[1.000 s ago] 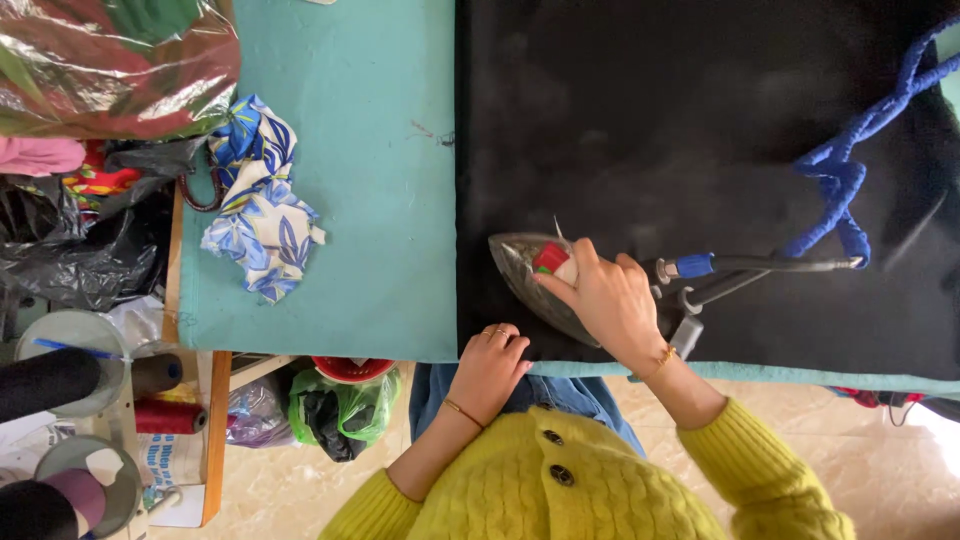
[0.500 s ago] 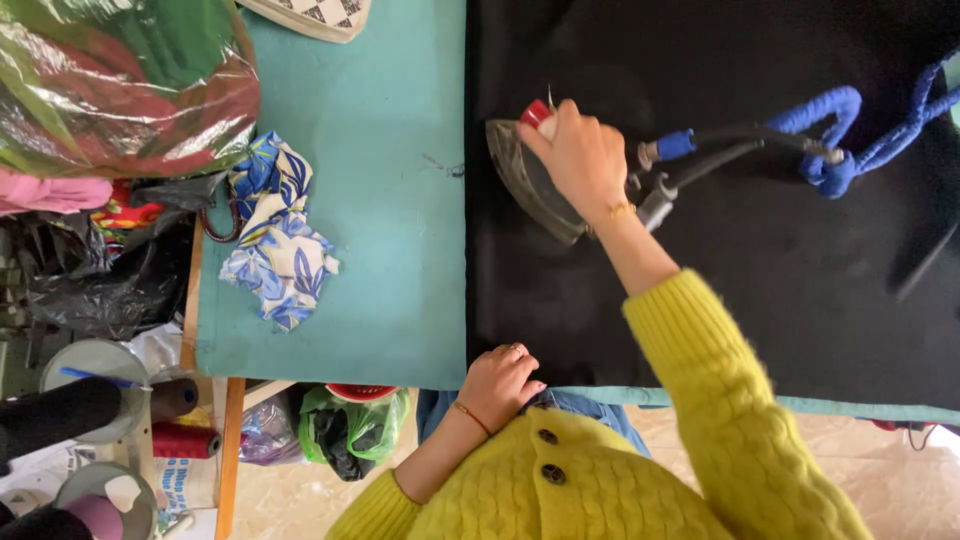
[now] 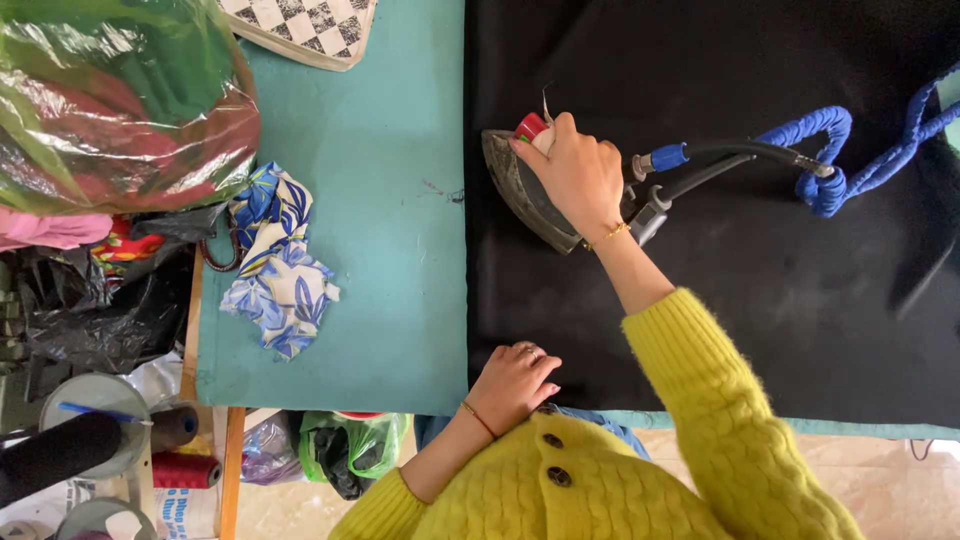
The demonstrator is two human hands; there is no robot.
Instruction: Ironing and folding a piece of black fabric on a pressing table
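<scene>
My right hand [image 3: 577, 172] grips the handle of a grey steam iron [image 3: 522, 193] that rests on a large black cloth [image 3: 760, 270] spread over the teal table [image 3: 380, 230]. The iron's tip points left, close to the cloth's left edge. A black hose and a blue wrapped cable [image 3: 850, 160] trail from the iron to the right. My left hand [image 3: 513, 382] lies flat on the cloth's near left corner, fingers loosely curled, holding nothing. I wear a yellow knitted cardigan.
A blue and white floral fabric scrap [image 3: 276, 268] lies on the table's left part. A checked cushion [image 3: 300, 25] sits at the far edge. A plastic-wrapped bundle [image 3: 115, 100], black bags and thread spools [image 3: 180, 468] crowd the left side.
My right hand has pushed the iron away from me across the black cloth, along its left edge. My left hand has stayed on the cloth's near corner.
</scene>
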